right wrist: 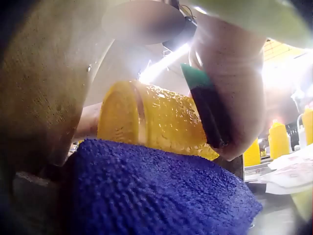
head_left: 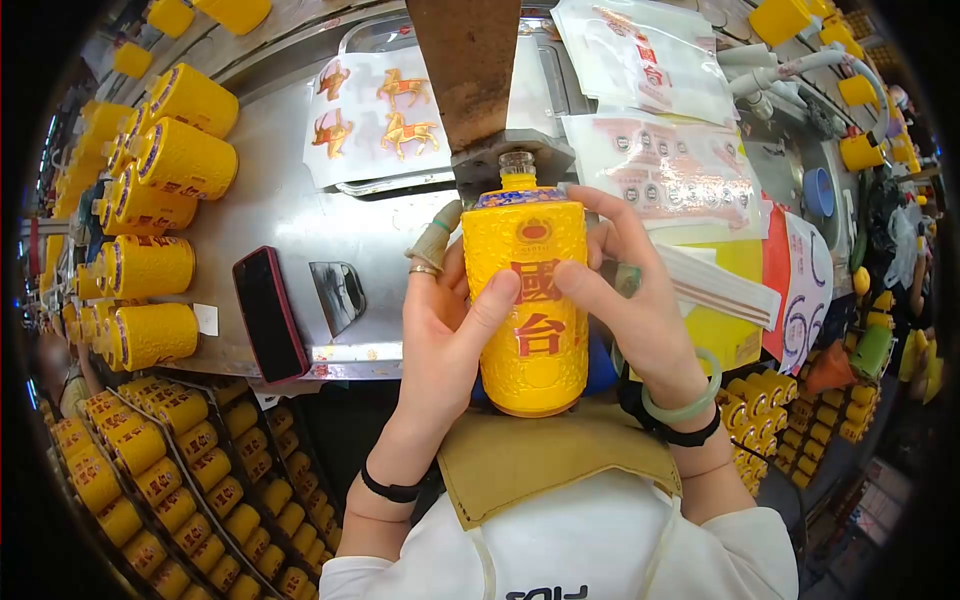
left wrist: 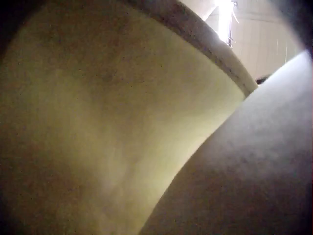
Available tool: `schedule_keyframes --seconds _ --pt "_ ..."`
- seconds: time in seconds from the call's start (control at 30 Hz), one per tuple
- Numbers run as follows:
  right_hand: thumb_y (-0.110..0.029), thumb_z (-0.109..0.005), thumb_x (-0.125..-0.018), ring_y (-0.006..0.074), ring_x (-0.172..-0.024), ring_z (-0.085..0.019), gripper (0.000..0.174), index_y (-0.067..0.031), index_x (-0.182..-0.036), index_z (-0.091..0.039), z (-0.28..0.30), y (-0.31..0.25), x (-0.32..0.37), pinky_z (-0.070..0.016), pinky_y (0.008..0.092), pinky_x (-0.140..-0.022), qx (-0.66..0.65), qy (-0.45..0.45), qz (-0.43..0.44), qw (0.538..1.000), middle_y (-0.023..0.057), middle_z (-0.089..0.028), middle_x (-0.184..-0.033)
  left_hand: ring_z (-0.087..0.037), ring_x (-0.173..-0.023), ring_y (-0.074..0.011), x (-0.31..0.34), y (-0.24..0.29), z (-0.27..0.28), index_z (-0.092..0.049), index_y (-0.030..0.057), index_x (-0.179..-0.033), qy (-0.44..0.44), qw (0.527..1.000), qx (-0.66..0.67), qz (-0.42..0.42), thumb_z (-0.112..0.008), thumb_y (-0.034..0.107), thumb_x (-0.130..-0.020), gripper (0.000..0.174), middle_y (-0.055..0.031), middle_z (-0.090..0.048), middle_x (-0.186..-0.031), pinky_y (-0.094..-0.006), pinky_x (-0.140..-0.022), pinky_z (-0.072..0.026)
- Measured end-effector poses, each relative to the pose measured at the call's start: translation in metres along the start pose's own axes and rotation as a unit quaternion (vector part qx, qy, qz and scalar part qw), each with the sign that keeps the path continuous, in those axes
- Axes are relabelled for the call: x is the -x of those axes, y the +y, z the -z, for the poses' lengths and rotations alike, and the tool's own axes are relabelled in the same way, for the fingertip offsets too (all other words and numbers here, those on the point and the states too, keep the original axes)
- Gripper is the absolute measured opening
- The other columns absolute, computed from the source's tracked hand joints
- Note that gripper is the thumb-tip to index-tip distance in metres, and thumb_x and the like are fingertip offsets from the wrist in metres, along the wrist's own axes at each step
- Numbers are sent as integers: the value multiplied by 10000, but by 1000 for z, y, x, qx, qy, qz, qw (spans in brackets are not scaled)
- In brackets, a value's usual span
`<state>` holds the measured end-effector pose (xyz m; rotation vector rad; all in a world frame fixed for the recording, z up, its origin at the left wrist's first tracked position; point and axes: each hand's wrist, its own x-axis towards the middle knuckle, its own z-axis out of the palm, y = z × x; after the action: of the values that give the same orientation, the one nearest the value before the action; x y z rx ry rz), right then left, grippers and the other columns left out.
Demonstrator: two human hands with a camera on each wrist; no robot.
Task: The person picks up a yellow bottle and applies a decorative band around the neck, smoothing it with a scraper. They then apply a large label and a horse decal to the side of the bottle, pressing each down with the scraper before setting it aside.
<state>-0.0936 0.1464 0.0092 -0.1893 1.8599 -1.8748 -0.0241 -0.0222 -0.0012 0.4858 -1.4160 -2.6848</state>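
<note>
The left hand [head_left: 440, 330] and right hand [head_left: 630, 290] grip the yellow bottle [head_left: 530, 300] from either side, thumbs on its red lettering, as it lies on a blue pad [right wrist: 156, 191] at the worktop's [head_left: 270, 200] front edge, a phone [head_left: 270, 312] lying just left along that edge.

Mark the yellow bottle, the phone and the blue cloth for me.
yellow bottle [head_left: 528, 380], head view, lower front of body
phone [head_left: 270, 313], head view, middle of its dark face
blue cloth [right wrist: 156, 191], right wrist view, middle of its pile
</note>
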Motion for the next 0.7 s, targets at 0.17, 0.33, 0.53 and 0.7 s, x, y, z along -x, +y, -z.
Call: schedule_keyframes --seconds 0.17,0.33,0.53,0.7 --pt "-149 -785 -943 45 -858 -458 655 -41 -1500 -458 -2 -3 0 -398 207 -774 -21 -1 -6 1000 -49 -495 -929 -552 -1351 -254 1 0 -2 -251 -15 -1586 5 1000 0 -2 -684 81 -1012 726 -207 -534 -1472 -404 -1139 -450" --pt "-156 -805 -930 41 -830 -455 685 -41 -1505 -452 0 1 0 -390 204 -755 19 -4 14 1000 -55 -502 -908 -550 -1352 -251 1 -1 -1 -251 -19 -1586 9 1000 -8 -3 -684 82 -1013 725 -208 -534 -1472 -399 -1135 -454" --pt "-161 -809 -926 44 -830 -453 682 -39 -1498 -460 1 0 0 -389 203 -755 11 -6 6 1000 -54 -500 -910 -544 -1356 -252 -1 -1 0 -257 -19 -1585 4 1000 -18 -7 -674 88 -1021 710 -198 -532 -1465 -402 -1137 -451" --pt "-157 -804 -930 45 -833 -453 667 -41 -1495 -468 2 1 -1 -387 202 -756 12 -7 11 1000 -53 -495 -916 -538 -1364 -253 0 -2 -1 -256 -20 -1586 5 1000 -19 -14 -671 93 -1024 707 -199 -524 -1471 -404 -1142 -447"
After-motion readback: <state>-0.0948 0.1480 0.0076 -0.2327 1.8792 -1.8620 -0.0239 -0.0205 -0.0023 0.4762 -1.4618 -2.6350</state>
